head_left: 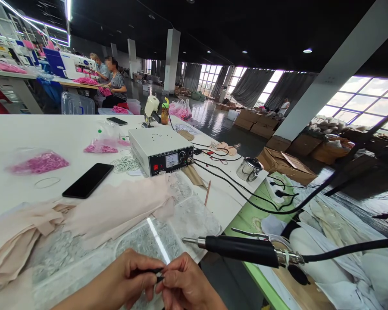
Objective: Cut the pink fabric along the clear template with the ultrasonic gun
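Note:
At the table's front edge my left hand (132,275) and my right hand (184,280) meet, fingertips pinched together. Between them is a small dark piece (159,275), mostly hidden by the fingers, so its kind does not show. Under and beyond the hands lies a scuffed clear sheet (145,241) on the table. Beige fabric pieces (116,202) are spread to the left and ahead. Just right of my right hand, a black handheld tool (242,249) with a metal tip points left, its cable running off to the right.
A control box (163,150) with cables stands ahead. Nearby are a black phone (88,181), bags of pink pieces (40,162), elastic loops (125,164), a pencil (208,193) and a glass jar (249,168). A green table (252,215) adjoins at right. Co-workers (116,84) sit at sewing machines.

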The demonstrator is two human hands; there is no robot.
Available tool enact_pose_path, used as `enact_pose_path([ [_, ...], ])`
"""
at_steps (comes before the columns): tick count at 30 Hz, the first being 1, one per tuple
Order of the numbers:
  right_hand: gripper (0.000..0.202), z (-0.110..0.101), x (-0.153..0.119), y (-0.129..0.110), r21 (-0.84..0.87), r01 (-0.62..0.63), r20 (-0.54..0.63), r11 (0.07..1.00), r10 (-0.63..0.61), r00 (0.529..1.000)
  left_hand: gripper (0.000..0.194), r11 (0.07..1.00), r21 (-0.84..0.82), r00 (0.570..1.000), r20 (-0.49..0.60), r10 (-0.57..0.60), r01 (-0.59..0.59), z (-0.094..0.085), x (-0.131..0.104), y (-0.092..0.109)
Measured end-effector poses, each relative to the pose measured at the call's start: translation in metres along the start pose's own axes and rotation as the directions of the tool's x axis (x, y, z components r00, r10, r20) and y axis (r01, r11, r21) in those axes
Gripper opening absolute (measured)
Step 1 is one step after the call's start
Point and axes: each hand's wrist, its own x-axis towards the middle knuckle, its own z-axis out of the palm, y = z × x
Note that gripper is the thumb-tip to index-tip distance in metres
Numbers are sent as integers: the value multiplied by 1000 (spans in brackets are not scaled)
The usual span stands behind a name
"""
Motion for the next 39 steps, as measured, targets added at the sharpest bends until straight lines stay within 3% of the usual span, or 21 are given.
enact_pose_path([
  [9,40,3,-2,-1,-4,23,5,1000,-23,1000,33,1000,-11,1000,-9,-16,16,2,0,3],
  [28,36,-3,2,0,21,-18,47,1000,17,999,48,998,34,998,21,52,-52,1,2,-3],
  [39,45,-1,1,-7,-16,80,-11,997,-80,997,59,997,2,983,-168,-73,74,4,-1,-17],
])
